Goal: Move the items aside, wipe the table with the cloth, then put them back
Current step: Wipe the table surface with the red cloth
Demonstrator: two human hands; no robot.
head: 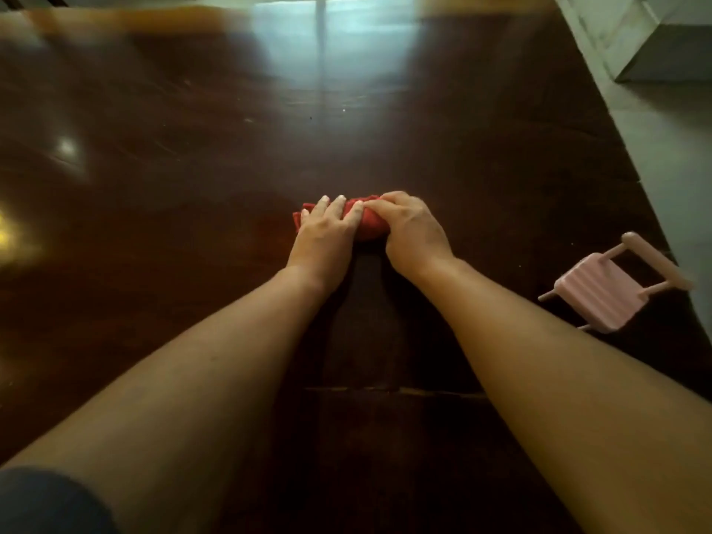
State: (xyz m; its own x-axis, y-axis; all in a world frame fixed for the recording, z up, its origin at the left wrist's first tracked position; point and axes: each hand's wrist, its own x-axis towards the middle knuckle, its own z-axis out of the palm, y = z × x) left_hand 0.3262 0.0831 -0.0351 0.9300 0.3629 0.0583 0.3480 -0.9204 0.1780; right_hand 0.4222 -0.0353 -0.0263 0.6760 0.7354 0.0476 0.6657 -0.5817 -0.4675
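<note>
A bunched red cloth (370,225) lies on the dark glossy wooden table (192,179), near its middle. My left hand (327,233) presses flat on the cloth's left part, fingers spread over it. My right hand (412,229) is curled around the cloth's right part and grips it. Most of the cloth is hidden under both hands. A small pink slatted rack (605,298) with rod-like legs lies near the table's right edge, apart from my right forearm.
The table's right edge (632,163) runs diagonally, with grey floor beyond it. A pale box or furniture corner (662,44) stands on the floor at the upper right. Window light glares on the far tabletop (323,44).
</note>
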